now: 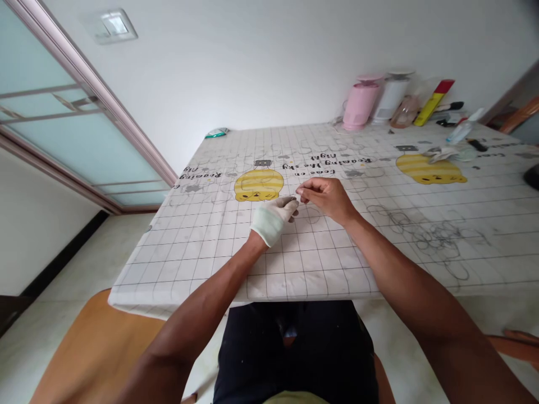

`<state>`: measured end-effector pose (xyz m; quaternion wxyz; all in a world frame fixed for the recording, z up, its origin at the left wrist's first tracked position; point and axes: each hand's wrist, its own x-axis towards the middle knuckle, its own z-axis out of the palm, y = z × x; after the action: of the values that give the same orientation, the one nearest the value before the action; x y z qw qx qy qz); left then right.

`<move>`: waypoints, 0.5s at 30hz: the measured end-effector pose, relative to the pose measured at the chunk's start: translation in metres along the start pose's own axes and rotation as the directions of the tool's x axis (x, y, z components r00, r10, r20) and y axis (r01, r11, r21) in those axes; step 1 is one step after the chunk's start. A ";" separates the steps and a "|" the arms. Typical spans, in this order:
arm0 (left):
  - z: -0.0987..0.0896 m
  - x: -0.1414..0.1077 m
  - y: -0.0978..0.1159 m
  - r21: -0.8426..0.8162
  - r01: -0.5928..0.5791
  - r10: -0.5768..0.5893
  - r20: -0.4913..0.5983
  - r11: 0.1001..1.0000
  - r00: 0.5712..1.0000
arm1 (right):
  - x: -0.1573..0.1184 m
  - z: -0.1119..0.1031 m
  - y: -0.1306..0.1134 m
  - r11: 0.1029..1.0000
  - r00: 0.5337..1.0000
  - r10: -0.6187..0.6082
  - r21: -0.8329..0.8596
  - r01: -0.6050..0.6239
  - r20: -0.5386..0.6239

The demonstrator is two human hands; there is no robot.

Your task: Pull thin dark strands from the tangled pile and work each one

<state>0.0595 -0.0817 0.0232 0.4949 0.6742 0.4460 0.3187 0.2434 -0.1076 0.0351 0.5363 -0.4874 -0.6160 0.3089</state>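
My left hand (pixel 278 216) wears a white knit glove with a pale green cuff. Its thumb and fingers are pinched together over the middle of the table. Just to its right, my bare right hand (pixel 326 197) is closed in a pinch, its fingertips almost meeting the gloved ones. Whatever lies between the fingers is too fine to make out. A faint thin loop of strand (pixel 312 217) shows on the cloth below my right hand. Farther right lies a loose tangle of thin dark strands (pixel 438 235), like fine wire or thread.
A checked tablecloth (pixel 202 258) with yellow bear prints covers the table. Along the wall stand a pink cylinder (pixel 360 106), a white cylinder (pixel 391 98) and a yellow-red box (pixel 433 104). A clear bottle (pixel 463 128) is at the right, a green packet (pixel 217 133) at the back left.
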 end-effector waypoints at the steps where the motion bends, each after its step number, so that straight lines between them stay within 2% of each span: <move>1: -0.001 0.000 -0.001 0.016 -0.015 0.015 0.003 1.000 1.000 | 0.000 0.000 0.000 1.000 0.999 0.005 0.019 -0.004 -0.035; 4: -0.001 -0.003 -0.001 0.082 -0.055 0.051 0.059 0.995 0.997 | 0.001 0.000 0.000 0.995 0.993 0.006 0.102 0.007 -0.120; 7: 0.004 -0.008 0.003 0.097 0.032 -0.039 0.070 0.995 0.997 | 0.002 0.003 0.002 0.977 0.983 0.047 0.214 -0.008 -0.176; 10: 0.010 -0.011 0.005 -0.029 0.127 -0.125 0.080 0.991 0.989 | 0.002 0.008 0.005 0.953 0.975 0.116 0.298 -0.055 -0.192; 15: 0.012 -0.004 -0.002 -0.184 0.167 -0.145 0.124 0.969 0.982 | 0.001 0.011 0.004 0.928 0.979 0.165 0.354 -0.113 -0.121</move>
<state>0.0676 -0.0901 0.0177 0.6053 0.6021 0.4369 0.2833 0.2342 -0.1040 0.0291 0.6344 -0.4499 -0.4744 0.4124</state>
